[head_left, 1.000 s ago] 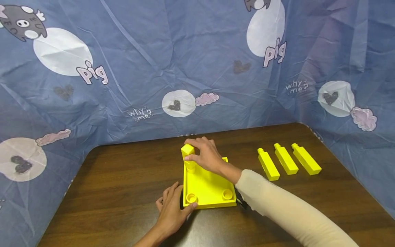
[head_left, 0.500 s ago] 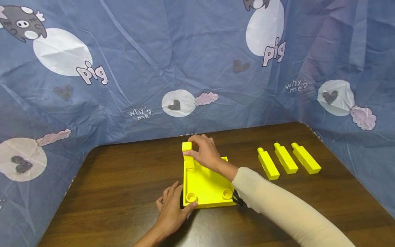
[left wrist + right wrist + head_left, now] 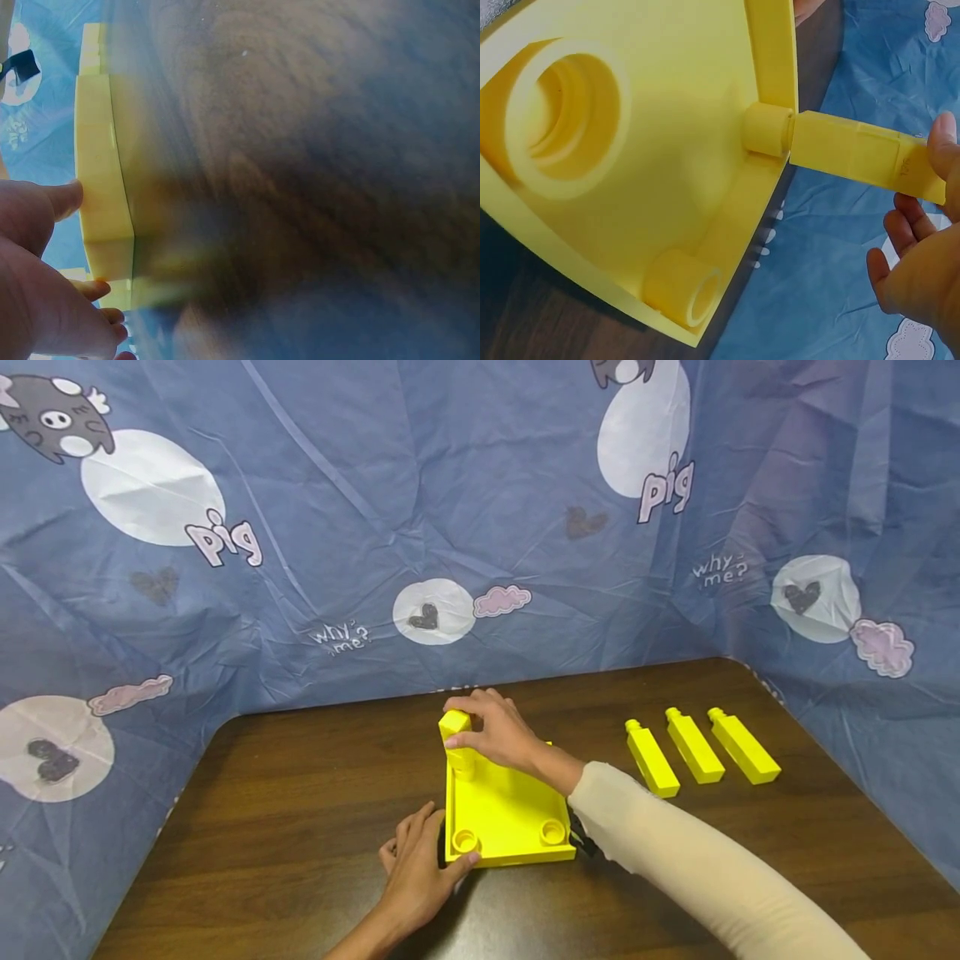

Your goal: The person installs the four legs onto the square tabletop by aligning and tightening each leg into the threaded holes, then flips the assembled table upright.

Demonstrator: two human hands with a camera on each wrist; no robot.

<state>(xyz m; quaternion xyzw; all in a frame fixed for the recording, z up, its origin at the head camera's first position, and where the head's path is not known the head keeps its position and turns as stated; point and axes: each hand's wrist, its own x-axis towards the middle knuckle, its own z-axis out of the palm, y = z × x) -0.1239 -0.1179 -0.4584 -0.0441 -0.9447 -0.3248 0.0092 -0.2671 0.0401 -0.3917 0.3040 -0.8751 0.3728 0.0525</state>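
Note:
A yellow square panel point(image 3: 510, 810) with a raised rim lies on the table, socket side up, like a toy tabletop turned over. My left hand point(image 3: 416, 868) holds its near left corner, thumb point(image 3: 64, 199) on one edge and fingers along the adjoining side. At the far left corner, my right hand point(image 3: 506, 735) pinches the upper end of a square yellow leg point(image 3: 456, 724) between thumb and fingers. In the right wrist view the leg's lower end meets a round socket point(image 3: 765, 129), its threads hidden. Two nearer sockets, left point(image 3: 465, 841) and right point(image 3: 552, 832), have no leg.
Three more yellow legs with threaded ends lie in a row at right: a left one point(image 3: 652, 762), a middle one point(image 3: 696, 746) and a right one point(image 3: 745, 747). A blue printed cloth point(image 3: 337, 527) hangs behind the brown wooden table point(image 3: 300, 793).
The leg has turned about its length: its top shows a corner, then a flat side, then a corner again. My right fingers shifted around it; my left hand stayed put.

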